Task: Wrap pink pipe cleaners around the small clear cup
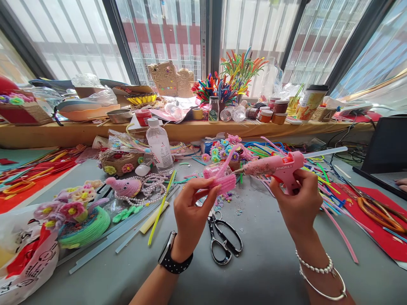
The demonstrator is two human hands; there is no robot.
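My left hand (192, 203), with a black watch on the wrist, pinches a small pink pipe-cleaner piece (222, 178) between thumb and fingers, above the grey table (260, 262). My right hand (295, 201), with bracelets on the wrist, grips a pink glue gun (280, 167) by its handle. The gun's nozzle points left, close to the pink piece. A clear glue stick (327, 152) juts out of the gun's back. Black scissors (222, 237) lie on the table just below and between my hands.
A clear bottle (160, 146), a string of pearls (152, 186), a pink knitted figure (125, 186), a green coil basket with flowers (79, 220) and loose pipe cleaners (318, 178) crowd the table. Jars and cups line the window ledge (190, 129). A dark laptop (386, 154) stands at right.
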